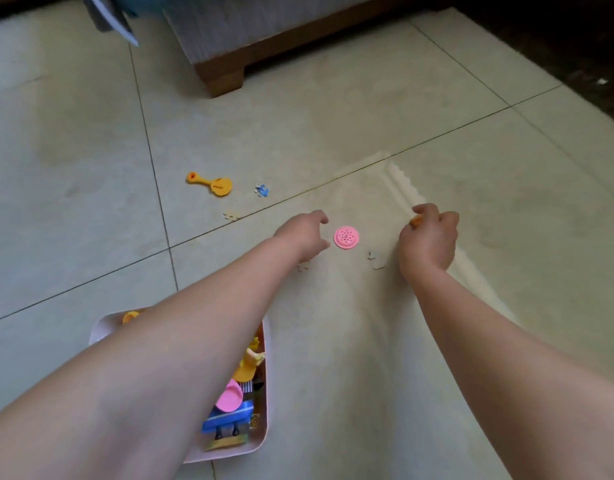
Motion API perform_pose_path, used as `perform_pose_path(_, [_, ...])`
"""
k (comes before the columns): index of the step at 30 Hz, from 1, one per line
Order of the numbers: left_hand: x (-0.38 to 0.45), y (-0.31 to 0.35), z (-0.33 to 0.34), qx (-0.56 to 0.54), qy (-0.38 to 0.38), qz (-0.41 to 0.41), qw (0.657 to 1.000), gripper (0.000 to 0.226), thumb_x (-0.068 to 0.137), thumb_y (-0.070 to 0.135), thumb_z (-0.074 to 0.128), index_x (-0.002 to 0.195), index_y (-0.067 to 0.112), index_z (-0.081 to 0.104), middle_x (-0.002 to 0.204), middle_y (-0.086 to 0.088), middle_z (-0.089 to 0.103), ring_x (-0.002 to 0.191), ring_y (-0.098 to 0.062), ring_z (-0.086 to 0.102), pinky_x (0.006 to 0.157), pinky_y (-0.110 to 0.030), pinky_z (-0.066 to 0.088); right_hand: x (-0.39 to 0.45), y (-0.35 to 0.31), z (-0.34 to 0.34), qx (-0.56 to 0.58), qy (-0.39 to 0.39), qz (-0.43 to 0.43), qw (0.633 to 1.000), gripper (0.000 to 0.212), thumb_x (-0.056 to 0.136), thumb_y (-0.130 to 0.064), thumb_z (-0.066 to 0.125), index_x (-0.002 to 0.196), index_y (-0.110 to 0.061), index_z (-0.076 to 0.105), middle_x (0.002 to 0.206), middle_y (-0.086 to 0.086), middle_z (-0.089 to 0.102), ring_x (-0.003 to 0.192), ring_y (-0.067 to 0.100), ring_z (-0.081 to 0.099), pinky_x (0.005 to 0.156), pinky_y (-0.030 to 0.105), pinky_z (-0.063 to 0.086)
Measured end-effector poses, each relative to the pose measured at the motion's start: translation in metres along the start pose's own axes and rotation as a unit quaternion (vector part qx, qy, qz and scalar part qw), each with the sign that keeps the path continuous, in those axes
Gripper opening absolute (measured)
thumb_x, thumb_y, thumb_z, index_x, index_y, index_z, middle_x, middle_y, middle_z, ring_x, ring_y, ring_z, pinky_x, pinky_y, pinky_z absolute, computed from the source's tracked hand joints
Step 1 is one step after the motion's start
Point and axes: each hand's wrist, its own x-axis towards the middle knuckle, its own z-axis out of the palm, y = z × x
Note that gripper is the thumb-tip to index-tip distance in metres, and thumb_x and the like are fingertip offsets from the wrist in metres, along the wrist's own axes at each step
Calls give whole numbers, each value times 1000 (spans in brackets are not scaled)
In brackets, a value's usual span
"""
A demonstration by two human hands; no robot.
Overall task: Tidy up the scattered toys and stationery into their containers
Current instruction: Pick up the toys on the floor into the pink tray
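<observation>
A pink round toy disc (pixel 347 238) with small holes lies on the tiled floor between my hands. My left hand (pixel 303 237) reaches toward it with fingers apart, just left of the disc and not touching it. To the right, my right hand (pixel 428 242) is curled around a small orange piece (pixel 416 221) that peeks out between its fingers. A pale pink bin (pixel 266 393) holding several toys sits under my left forearm. Farther away lie a yellow toy pan (pixel 213 183) and a small blue toy (pixel 262 191).
Pale flat puzzle-like pieces (pixel 376 259) lie on the floor near both hands, another (pixel 232 215) beside the pan. A cream mat with a scalloped edge (pixel 407 188) lies at right. A sofa's wooden leg (pixel 222 79) stands at the back.
</observation>
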Motion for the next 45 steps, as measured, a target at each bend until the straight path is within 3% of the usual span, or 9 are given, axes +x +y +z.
perform_pose_path(5, [21,28,23,4,22,25,999,56,90,29,59,142,34,38,138,-14,37,110,-32,58,89,-32,46,24,16,-4,-80,7,-35,996,38,87,-15,57,123,-26,61,133,7,44,121,32,39,102,36,29])
perform_pose_path(12, [24,40,36,29,56,7,998,30,89,21,58,117,17,50,124,-13,39,78,-32,55,71,-31,45,20,19,0,24,-108,-23,994,30,85,-13,50,110,-26,60,120,5,44,112,26,49,82,37,50])
perform_pose_path(17, [17,44,32,13,22,14,1000,35,85,15,63,115,8,47,114,-13,56,97,-33,61,76,-35,48,6,8,5,67,-161,-15,985,26,85,-10,47,100,-29,57,115,2,43,61,18,69,53,22,41])
perform_pose_path(21, [6,29,14,-62,9,-7,998,33,83,16,72,111,11,55,110,-10,63,94,-28,64,73,-28,49,-5,-16,6,106,-190,-45,975,16,86,-20,60,101,-26,60,106,2,49,66,22,63,56,25,47])
perform_pose_path(25, [-13,8,-19,-142,11,-37,989,28,82,17,74,106,7,64,95,-11,61,87,-28,66,84,-38,58,-21,-49,5,177,-331,-73,924,19,84,-26,67,102,-26,65,73,-5,58,59,12,54,52,25,41])
perform_pose_path(31, [-68,-68,-66,-169,45,-64,982,21,81,13,76,99,6,69,90,-11,61,79,-23,63,70,-33,60,-76,-105,19,236,-531,-83,810,24,87,-24,69,103,-7,67,81,8,63,72,17,57,69,28,48])
perform_pose_path(34, [-102,-118,-75,-160,51,-86,982,22,79,20,78,99,12,72,90,-5,63,80,-17,59,59,-22,50,-101,-126,28,166,-561,-144,798,29,83,-36,72,103,-15,69,90,2,69,79,12,58,68,25,41])
perform_pose_path(39, [-146,-170,-70,-155,-12,-91,984,17,75,29,80,89,20,77,88,2,74,86,-9,63,80,-23,47,-129,-136,36,11,-595,-203,777,22,78,-41,77,85,-23,65,81,-5,68,81,11,59,70,27,41])
perform_pose_path(45, [-158,-176,-64,-91,-31,-82,992,30,79,56,67,79,28,78,86,5,69,85,-11,59,81,-29,46,-138,-131,39,1,-522,-223,823,11,82,-32,74,76,-23,72,77,-5,65,75,12,56,61,22,42])
